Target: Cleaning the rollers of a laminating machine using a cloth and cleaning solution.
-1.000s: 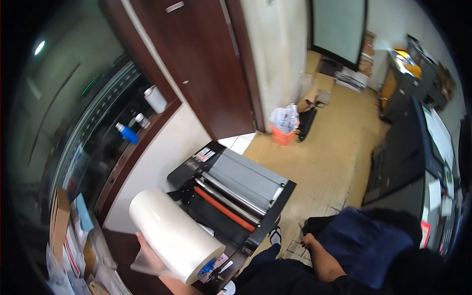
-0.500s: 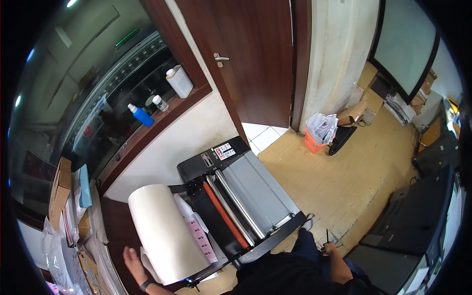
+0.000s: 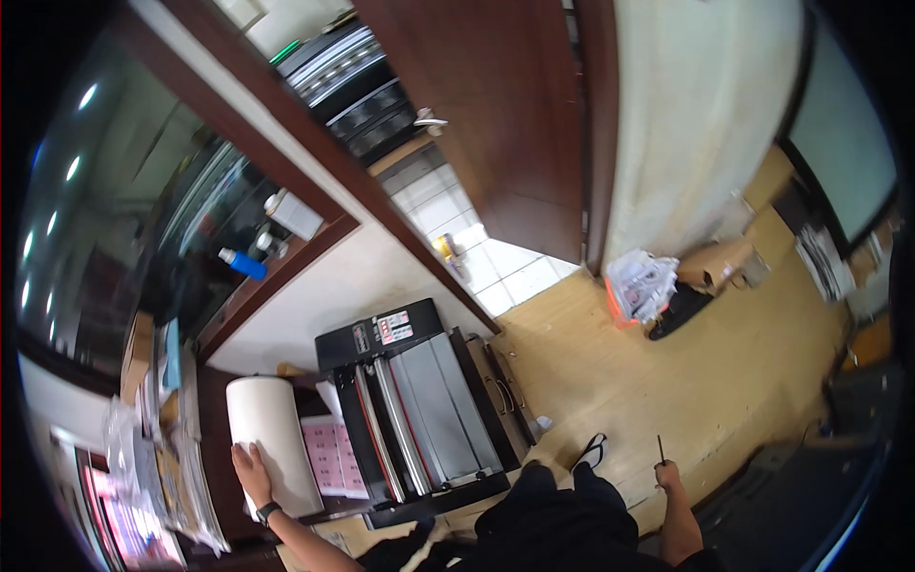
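My left hand (image 3: pixel 252 474) rests on the side of a large white roll of film or paper (image 3: pixel 272 429), fingers laid along it and a dark band on the wrist. Away from the machine on the right, my right hand (image 3: pixel 667 474) is closed around a thin dark rod (image 3: pixel 660 448) that points up; its exact kind is too small to tell. Between the hands stands a black and grey roller machine (image 3: pixel 434 400), which looks like a laminator. Pink printed sheets (image 3: pixel 330 456) lie between the roll and the machine.
A brown door (image 3: pixel 486 124) stands ajar beyond the machine. An orange bin (image 3: pixel 620 310) with crumpled paper and a cardboard box (image 3: pixel 720 262) sit by the wall. A blue spray bottle (image 3: pixel 244 264) stands on the ledge. Stacked boards and papers (image 3: pixel 176 458) are at the left.
My left hand has come from beside the white roll onto its surface. My view has shifted, and more of the tiled room shows past the door. The right hand still holds the thin rod.
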Demonstrator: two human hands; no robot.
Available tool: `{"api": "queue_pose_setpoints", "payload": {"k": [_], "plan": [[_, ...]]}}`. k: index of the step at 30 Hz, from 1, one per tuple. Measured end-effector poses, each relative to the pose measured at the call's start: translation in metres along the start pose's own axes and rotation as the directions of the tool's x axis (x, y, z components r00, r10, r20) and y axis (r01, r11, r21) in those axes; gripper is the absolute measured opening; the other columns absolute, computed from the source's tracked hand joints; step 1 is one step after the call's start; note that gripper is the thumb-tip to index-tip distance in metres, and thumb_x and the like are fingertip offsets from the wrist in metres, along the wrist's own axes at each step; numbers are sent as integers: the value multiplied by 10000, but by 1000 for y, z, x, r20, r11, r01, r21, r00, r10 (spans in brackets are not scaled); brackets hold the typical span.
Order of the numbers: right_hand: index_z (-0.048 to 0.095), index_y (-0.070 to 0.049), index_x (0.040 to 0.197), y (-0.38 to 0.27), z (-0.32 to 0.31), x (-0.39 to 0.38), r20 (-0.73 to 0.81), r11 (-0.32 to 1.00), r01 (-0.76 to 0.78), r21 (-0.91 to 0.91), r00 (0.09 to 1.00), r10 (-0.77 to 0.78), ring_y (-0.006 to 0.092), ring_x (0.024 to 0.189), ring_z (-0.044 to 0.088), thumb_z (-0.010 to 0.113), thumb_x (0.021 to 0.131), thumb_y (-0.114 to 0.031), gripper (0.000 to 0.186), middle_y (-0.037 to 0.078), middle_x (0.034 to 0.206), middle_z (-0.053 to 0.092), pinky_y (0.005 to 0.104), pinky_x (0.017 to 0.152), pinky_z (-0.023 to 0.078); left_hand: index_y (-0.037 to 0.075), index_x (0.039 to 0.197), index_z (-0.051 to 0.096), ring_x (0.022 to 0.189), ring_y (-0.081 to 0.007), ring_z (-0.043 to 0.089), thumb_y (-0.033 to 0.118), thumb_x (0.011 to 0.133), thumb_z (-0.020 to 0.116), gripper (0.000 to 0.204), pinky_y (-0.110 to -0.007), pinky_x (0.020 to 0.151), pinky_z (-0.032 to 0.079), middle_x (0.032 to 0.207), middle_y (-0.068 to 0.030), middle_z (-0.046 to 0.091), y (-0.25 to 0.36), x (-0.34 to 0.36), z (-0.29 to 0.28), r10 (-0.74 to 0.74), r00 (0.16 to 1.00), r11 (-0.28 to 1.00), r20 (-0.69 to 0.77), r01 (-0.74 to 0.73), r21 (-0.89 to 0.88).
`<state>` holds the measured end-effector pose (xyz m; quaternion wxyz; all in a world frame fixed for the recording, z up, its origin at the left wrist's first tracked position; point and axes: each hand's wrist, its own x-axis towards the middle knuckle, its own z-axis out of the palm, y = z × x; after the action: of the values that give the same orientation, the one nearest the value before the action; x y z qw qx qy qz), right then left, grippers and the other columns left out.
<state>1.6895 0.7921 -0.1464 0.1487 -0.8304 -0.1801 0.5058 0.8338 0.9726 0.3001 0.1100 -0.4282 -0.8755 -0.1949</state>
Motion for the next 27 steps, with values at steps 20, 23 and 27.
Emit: {"api": "queue_pose_setpoints", "payload": {"k": [20,23,27], "plan": [[628,-10,1080,-544,149,33,822,17,925,-381,347,-451,495,945,660,497,987,-315,344,316,943,678,538,851,519,-42,1483,385,1486,-427,279,182,848,681,736,-574,1215,177,1564,-273,354,260,-234,236,-559,795,826,-236,557,-84],[599,0,1057,-601,167,20,887,-98,944,-316,257,-384,498,920,663,491,999,-321,344,324,900,671,533,822,516,-31,1516,351,1520,-389,231,264,856,665,789,-569,1232,120,1617,-229,296,292,-223,279,-593,790,804,-153,593,-52],[582,12,1057,-653,186,27,943,-193,951,-242,184,-277,515,937,649,487,998,-305,336,334,907,666,559,825,497,-23,1546,317,1542,-350,198,287,867,641,813,-546,1244,112,1648,-201,254,298,-218,303,-701,696,705,-154,709,-3]]}}
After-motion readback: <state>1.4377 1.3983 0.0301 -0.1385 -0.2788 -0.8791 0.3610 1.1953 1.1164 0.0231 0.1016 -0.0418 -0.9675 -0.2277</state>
